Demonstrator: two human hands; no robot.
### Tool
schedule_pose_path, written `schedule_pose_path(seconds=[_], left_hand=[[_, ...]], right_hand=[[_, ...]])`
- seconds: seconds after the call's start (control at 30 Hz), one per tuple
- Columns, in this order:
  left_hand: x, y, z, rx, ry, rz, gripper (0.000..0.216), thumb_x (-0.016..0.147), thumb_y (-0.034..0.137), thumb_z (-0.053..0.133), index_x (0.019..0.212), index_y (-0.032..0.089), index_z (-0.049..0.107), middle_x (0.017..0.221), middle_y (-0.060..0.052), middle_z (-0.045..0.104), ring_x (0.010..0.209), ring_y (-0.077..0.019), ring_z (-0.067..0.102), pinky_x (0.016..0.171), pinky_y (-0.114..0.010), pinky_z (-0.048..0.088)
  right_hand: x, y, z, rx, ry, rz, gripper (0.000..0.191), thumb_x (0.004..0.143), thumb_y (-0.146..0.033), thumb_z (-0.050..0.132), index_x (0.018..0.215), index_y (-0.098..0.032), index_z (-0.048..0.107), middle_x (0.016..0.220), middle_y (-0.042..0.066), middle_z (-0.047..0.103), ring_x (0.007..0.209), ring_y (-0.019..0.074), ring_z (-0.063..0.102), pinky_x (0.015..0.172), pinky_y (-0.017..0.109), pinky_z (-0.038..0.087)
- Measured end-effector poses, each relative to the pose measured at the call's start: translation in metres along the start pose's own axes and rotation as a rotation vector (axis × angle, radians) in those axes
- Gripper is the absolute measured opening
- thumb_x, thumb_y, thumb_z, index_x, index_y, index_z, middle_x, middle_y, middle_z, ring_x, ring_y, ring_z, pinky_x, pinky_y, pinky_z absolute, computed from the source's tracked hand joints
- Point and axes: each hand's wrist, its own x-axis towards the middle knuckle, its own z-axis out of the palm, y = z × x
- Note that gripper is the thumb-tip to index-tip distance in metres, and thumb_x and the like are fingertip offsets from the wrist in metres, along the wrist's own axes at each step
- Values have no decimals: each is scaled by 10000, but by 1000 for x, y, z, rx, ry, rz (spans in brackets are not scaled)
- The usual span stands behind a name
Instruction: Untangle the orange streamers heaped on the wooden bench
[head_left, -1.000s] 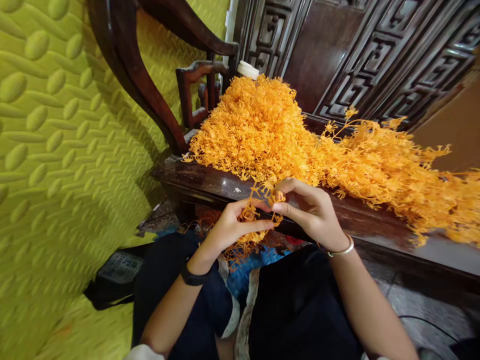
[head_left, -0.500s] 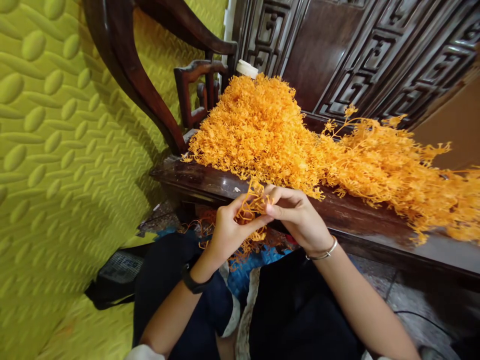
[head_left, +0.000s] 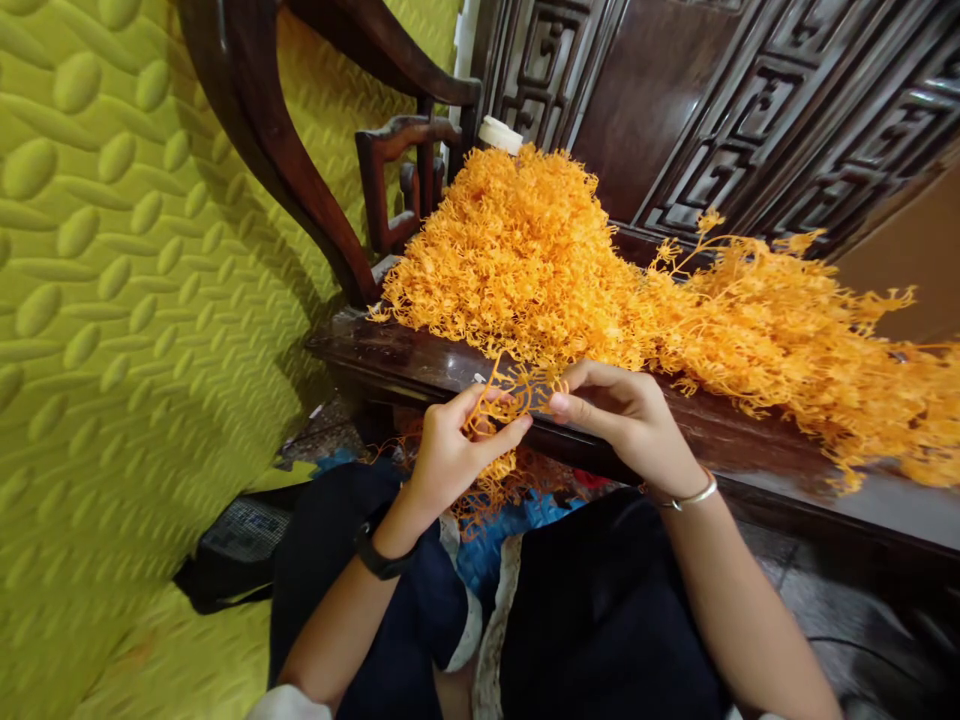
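My left hand [head_left: 448, 448] is closed around an orange branched plastic flower piece [head_left: 517, 388], its thin stems spreading out between my two hands. Thumb and forefinger of my right hand [head_left: 628, 415] pinch the right end of that piece. Below my left palm hangs more orange plastic [head_left: 501, 468], partly covered by the hand. Just beyond both hands, a tall heap of orange plastic flowers [head_left: 517, 260] covers the dark wooden bench seat [head_left: 420, 352]. My left wrist has a black band, my right a metal bangle.
A looser pile of orange stems [head_left: 795, 320] stretches right along the bench. A white lidded container [head_left: 500, 134] stands behind the heap. At left are the curved wooden armrest [head_left: 262, 150] and yellow patterned wall [head_left: 97, 300]. A blue sheet [head_left: 487, 555] with orange scraps lies between my legs.
My right hand has moved right, away from my left, and the orange piece now shows stretched between them. The view has shifted slightly.
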Motion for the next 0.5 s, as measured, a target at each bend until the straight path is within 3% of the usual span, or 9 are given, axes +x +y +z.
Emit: schedule_pose_path(seconds=[0.1,0.23,0.3,0.43,0.5], left_hand=[[-4,5,-1,89,76,139,149,714,284,678,775,156,630,611,25,639,453,-65,504,467,-167,413],[-10,11,-4,177,277,315,178,677,217,710,821,169,615,716,19,681,500,-68,557,533,-171,459],[-12,13,-6,182,222,337,135,687,186,689,794,166,609,678,26,663,481,-64,543,508,-169,447],[-8,11,-11,42,-34,309,51,717,177,653,689,161,614,592,27,619,468,-71,517,473,-181,415],[-4,10,-12,-56,-48,294,48,723,187,655,684,169,632,617,15,623,525,-93,541,521,-207,431]], right_hand=[[0,4,-1,184,-63,37,187,803,-291,634,675,-165,582,625,-18,543,593,82,485,581,207,373],[0,8,0,360,-67,67,215,813,-328,621,674,-169,583,595,-21,531,592,84,477,590,211,360],[1,8,2,388,-79,79,207,810,-323,627,680,-168,583,599,-23,529,591,82,474,590,210,356],[1,8,6,430,-108,100,200,798,-320,641,684,-167,580,606,-24,531,584,81,473,585,214,356],[2,10,7,471,-105,124,201,794,-328,642,690,-168,577,607,-21,534,581,86,472,580,220,355]])
